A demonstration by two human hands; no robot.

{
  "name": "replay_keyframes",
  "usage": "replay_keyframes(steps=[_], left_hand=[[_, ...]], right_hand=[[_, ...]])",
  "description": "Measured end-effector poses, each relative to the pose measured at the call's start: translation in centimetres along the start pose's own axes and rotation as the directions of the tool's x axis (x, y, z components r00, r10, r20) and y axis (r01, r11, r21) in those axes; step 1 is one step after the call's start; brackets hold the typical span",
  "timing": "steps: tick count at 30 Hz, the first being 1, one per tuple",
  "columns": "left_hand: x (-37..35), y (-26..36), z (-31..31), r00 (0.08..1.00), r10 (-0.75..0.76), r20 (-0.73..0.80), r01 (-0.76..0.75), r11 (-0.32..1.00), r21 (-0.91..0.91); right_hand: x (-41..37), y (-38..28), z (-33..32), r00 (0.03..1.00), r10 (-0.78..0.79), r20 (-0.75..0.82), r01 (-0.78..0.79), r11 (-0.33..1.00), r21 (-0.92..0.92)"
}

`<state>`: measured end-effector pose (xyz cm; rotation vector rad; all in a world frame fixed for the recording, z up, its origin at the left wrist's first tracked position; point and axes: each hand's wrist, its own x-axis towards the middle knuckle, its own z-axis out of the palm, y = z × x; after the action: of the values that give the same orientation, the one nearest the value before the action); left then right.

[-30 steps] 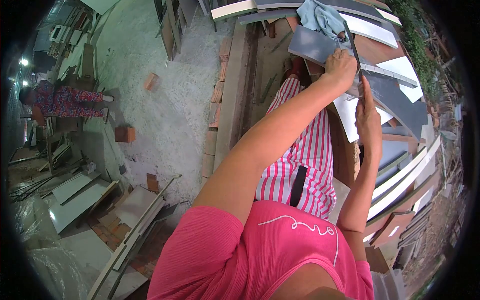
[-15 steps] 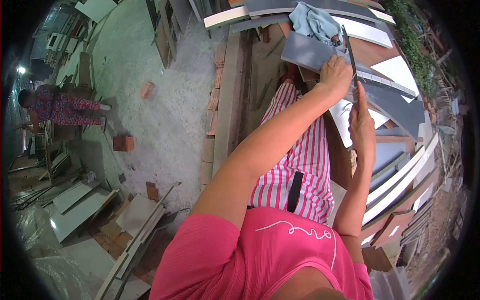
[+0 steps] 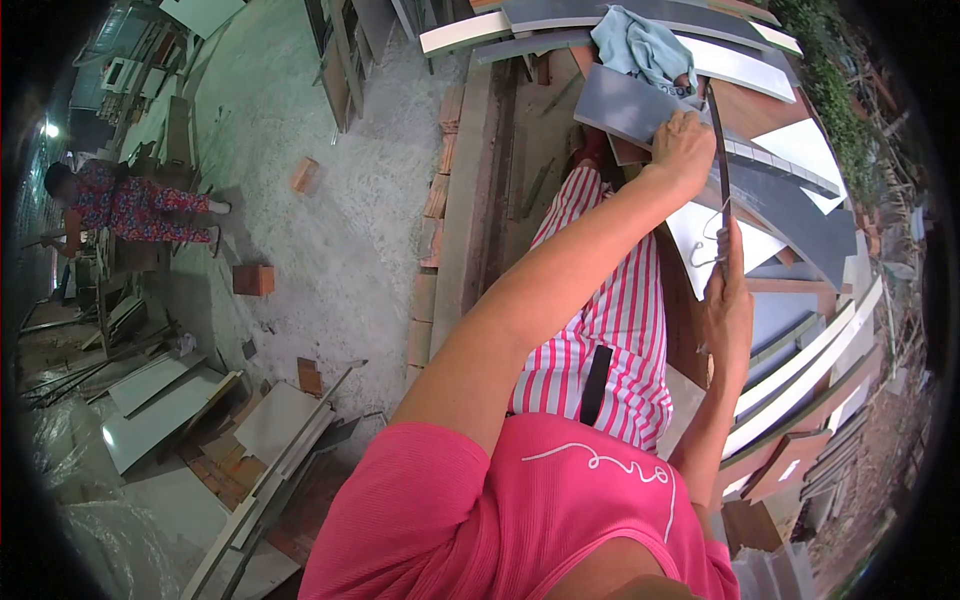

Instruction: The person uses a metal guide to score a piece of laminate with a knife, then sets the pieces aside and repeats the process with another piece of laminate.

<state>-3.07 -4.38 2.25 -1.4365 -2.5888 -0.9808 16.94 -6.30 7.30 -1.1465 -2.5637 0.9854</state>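
Note:
My left hand point(image 3: 685, 148) has its fingers curled over the edge of a grey board point(image 3: 625, 103), close beside a long thin dark blade point(image 3: 717, 140). Lower down, my right hand point(image 3: 728, 290) is wrapped round the handle end of that blade, which points away from me. A pale looped cord or wire point(image 3: 703, 250) shows next to the right hand. The blade lies across the board's end, near a strip with regular cross marks point(image 3: 780, 165). Just beyond the left hand, a light blue cloth point(image 3: 640, 48) is bunched on the boards.
White offcuts point(image 3: 715, 240) and dark panels point(image 3: 800, 225) overlap under the hands. Long strips point(image 3: 800, 370) are stacked at the right. Bricks point(image 3: 435, 195) line a ledge beside my striped trousers. Across the concrete floor, a person in patterned clothes point(image 3: 130, 205) stands at the left.
My right hand and the blade have moved back toward my body. The left hand stays at the board's edge, and the whole view has shifted slightly.

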Motion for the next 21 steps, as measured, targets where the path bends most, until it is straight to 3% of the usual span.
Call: replay_keyframes(steps=[2,4,5,11,16,17,21], left_hand=[[0.1,0.3,-0.1,1.0,0.0,0.003,-0.001,1.0,0.012],[0.0,0.5,-0.3,1.0,-0.002,0.009,0.002,0.999,0.032],[-0.1,0.6,-0.5,1.0,-0.007,0.02,0.006,0.999,0.054],[0.0,0.9,-0.7,0.999,-0.035,0.039,0.033,0.998,0.061],[0.0,0.7,-0.4,0.999,-0.036,0.039,0.035,0.999,0.04],[-0.1,0.6,-0.5,0.999,-0.02,0.03,0.019,0.999,0.042],[-0.2,0.2,-0.4,0.998,0.057,0.005,-0.057,0.998,0.009]], right_hand=[[0.7,-0.6,-0.3,0.997,0.067,0.036,-0.065,0.997,-0.043],[2.5,0.2,0.4,0.99,-0.127,-0.057,0.125,0.991,-0.04],[3.7,0.0,0.6,0.99,-0.129,-0.058,0.127,0.991,-0.041],[5.5,-2.1,0.1,0.995,0.088,0.049,-0.088,0.996,-0.014],[1.0,0.1,0.1,0.998,-0.064,-0.028,0.064,0.998,0.002],[0.2,0.4,0.1,1.0,0.001,-0.013,-0.002,0.999,-0.054],[-0.4,0.7,-0.2,0.998,-0.061,-0.034,0.06,0.998,-0.019]])
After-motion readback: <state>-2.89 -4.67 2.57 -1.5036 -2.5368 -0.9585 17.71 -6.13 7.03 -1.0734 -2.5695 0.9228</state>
